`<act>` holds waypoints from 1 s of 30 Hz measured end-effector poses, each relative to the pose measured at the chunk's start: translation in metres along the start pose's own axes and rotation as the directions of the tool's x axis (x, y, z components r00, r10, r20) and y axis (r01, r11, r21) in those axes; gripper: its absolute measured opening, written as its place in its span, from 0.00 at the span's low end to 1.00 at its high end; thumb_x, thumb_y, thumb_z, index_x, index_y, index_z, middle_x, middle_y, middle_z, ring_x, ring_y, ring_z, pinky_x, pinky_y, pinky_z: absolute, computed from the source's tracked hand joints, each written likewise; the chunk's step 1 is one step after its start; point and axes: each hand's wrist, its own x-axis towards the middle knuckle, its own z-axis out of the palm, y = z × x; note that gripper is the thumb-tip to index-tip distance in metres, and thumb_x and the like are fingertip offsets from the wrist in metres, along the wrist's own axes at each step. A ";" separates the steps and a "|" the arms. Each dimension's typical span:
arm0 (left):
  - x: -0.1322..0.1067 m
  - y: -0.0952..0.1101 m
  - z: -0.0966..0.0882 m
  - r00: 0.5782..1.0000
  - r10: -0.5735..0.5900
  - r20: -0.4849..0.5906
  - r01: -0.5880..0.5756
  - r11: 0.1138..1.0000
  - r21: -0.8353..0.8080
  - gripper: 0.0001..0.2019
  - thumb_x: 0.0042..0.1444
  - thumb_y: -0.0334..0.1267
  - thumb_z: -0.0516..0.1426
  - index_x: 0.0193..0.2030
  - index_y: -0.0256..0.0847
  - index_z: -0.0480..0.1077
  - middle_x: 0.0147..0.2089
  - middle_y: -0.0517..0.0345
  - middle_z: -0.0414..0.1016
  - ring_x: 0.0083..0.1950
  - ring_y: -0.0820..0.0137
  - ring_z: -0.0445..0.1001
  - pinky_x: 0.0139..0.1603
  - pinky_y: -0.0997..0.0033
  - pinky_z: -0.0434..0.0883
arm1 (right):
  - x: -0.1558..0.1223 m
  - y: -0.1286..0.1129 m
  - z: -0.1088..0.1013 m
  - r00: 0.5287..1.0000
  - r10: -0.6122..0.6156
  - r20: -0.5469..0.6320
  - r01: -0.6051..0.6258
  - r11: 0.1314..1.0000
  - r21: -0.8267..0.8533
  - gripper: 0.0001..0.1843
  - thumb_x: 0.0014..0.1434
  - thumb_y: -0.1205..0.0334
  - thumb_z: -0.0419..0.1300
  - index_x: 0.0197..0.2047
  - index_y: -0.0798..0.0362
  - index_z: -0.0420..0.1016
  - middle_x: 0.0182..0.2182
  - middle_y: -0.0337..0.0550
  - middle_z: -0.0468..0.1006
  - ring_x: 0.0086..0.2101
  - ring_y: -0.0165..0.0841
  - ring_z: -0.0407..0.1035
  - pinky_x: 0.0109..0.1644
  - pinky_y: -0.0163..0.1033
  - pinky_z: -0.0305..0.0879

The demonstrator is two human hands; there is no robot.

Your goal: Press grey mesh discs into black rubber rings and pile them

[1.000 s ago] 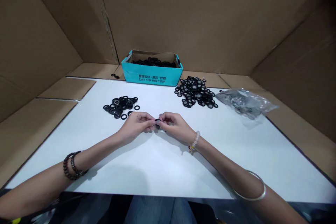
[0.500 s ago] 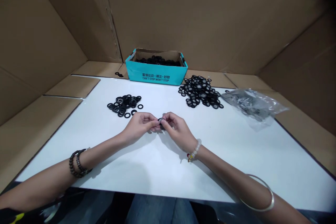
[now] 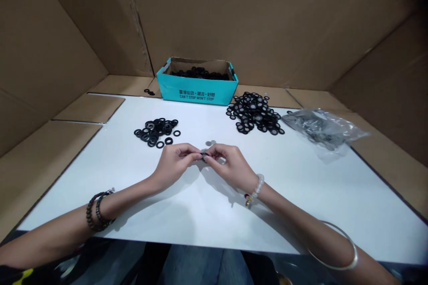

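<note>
My left hand (image 3: 175, 162) and my right hand (image 3: 232, 164) meet above the middle of the white table. Between thumbs and fingertips, both pinch one black rubber ring (image 3: 203, 154), which is tilted nearly edge-on. Fingers hide part of it, and I cannot tell whether a disc sits inside. Just beyond the fingertips lie small grey discs (image 3: 210, 143). To the left is a loose pile of black rings (image 3: 156, 131) with open centres. On the right rests a larger heap of black rings with grey centres (image 3: 256, 113).
At the back stands a turquoise box (image 3: 197, 90) holding many black rings. A clear plastic bag (image 3: 326, 131) of grey discs lies at the right. Cardboard walls (image 3: 267, 22) enclose the white table (image 3: 160, 213). A few rings (image 3: 149, 92) lie left of the box.
The ring between my hands has tipped from facing me to nearly edge-on. Grey discs beyond my fingertips now show more clearly. The camera view has shifted slightly.
</note>
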 end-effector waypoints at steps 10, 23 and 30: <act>0.003 0.003 0.006 0.991 -0.098 0.094 0.119 0.959 -0.257 0.11 0.47 0.40 0.65 0.31 0.36 0.70 0.30 0.59 0.74 0.31 0.74 0.73 0.34 0.76 0.68 | 0.004 0.012 0.005 0.979 0.201 0.033 -0.197 0.891 0.409 0.12 0.51 0.56 0.62 0.25 0.55 0.68 0.23 0.41 0.72 0.25 0.28 0.64 0.29 0.34 0.59; 0.005 0.014 -0.001 0.972 -0.088 0.219 0.130 0.973 -0.188 0.11 0.50 0.42 0.62 0.30 0.35 0.71 0.24 0.58 0.73 0.27 0.72 0.73 0.32 0.72 0.70 | -0.005 0.000 0.012 0.989 -0.028 -0.142 0.068 0.955 0.287 0.12 0.59 0.57 0.54 0.27 0.52 0.62 0.24 0.37 0.65 0.27 0.29 0.59 0.32 0.36 0.57; 0.003 0.011 0.001 0.968 -0.098 0.232 0.118 0.990 -0.076 0.08 0.51 0.39 0.60 0.29 0.35 0.71 0.25 0.58 0.72 0.28 0.71 0.73 0.33 0.72 0.70 | -0.006 0.001 0.016 0.982 -0.099 -0.161 0.122 0.983 0.136 0.10 0.60 0.62 0.52 0.27 0.52 0.60 0.24 0.37 0.64 0.27 0.30 0.59 0.32 0.37 0.57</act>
